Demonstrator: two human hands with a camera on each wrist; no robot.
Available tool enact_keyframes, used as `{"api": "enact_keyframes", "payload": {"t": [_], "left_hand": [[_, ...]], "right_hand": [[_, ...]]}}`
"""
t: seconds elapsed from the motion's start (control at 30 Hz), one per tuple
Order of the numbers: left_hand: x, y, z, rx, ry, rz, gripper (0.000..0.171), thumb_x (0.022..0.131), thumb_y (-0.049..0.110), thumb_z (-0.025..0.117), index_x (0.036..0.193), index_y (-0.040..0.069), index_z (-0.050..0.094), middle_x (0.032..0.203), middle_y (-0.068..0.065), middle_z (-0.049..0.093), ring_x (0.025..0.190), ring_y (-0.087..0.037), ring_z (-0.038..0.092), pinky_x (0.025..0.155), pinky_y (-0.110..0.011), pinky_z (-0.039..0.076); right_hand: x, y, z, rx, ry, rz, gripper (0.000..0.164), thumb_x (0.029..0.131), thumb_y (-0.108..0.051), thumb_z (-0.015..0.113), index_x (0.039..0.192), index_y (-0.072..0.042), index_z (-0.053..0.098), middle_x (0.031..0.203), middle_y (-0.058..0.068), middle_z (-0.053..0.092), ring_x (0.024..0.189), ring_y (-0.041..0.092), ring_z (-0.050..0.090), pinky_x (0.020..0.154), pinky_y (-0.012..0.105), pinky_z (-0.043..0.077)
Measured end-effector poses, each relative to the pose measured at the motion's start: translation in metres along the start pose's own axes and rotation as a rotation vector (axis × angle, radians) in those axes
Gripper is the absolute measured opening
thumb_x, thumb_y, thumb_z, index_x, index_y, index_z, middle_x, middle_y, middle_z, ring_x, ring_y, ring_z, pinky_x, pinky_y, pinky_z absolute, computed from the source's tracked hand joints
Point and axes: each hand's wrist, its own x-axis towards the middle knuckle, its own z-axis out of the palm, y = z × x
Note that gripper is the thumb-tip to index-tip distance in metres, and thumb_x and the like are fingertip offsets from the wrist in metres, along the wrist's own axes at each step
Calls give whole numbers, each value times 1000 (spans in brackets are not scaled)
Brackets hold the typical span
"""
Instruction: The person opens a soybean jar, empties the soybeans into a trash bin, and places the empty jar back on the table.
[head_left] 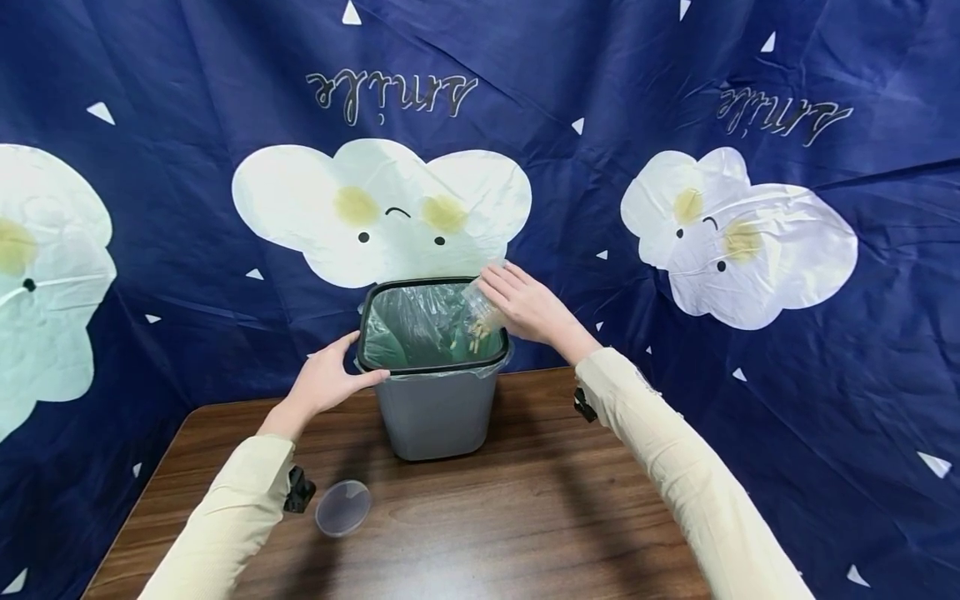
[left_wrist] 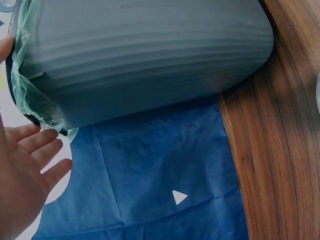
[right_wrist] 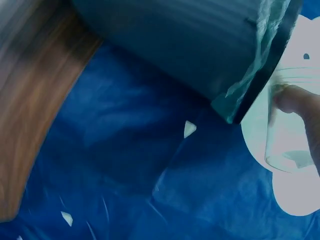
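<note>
My right hand (head_left: 527,307) grips a clear plastic jar (head_left: 478,305), tipped with its mouth down over the right side of a grey trash bin (head_left: 438,417). Short yellowish pieces (head_left: 477,336) are at the jar's mouth, above the bin's inside; their kind is unclear. A thin green see-through bag (head_left: 408,325) lines the bin and folds over its black rim. At the bin's left front corner, my left hand (head_left: 321,383) touches the rim, thumb on the front edge and fingers fairly straight. In the right wrist view, the thumb presses the jar's wall (right_wrist: 285,145).
A round clear lid (head_left: 343,507) lies on the brown wooden table (head_left: 465,533), in front of the bin and near my left wrist. Behind the table hangs a dark blue curtain (head_left: 570,50) with white clouds and triangles.
</note>
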Motion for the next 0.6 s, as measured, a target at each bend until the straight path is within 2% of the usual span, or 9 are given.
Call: {"api": "enact_keyframes", "payload": {"t": [0.07,0.23,0.3,0.5,0.6], "left_hand": [[-1,0,0,0,-4,-3,98,74,64,59,139,-3,30,136,-26,38,120,-43,40,96,-59,29],[-1,1,-1,-1,-12,-4,98,74,64,59,139,-3,29,137,-27,37,120,-44,39,95,-60,30],[-1,1,-1,-3,-9,-3,98,74,64,59,139,-3,29,136,-27,37,120,-44,39,95,-60,30],[1,-1,1,-9,-6,-3,98,74,64,59,140,-2,29,137,-26,37,120,-43,40,96,-61,27],[1,-1,2,-10,-8,-2,98,74,63,59,140,-2,29,137,-26,37,120,-43,40,96,-61,27]], "right_hand": [[0,0,1,-2,-11,-5,65,70,-14,67,129,2,46,129,19,49,124,30,41,106,40,26],[1,1,2,21,27,53,69,65,-14,69,127,3,47,128,20,49,122,32,42,107,41,25],[2,0,3,26,32,51,68,65,-14,69,126,3,47,128,20,49,122,33,42,106,41,26],[0,-3,4,37,-32,54,72,62,-16,71,127,3,46,128,19,49,123,31,40,107,39,25],[-2,-2,4,61,-21,83,74,60,-15,72,127,3,46,129,19,48,124,32,39,107,39,24]]}}
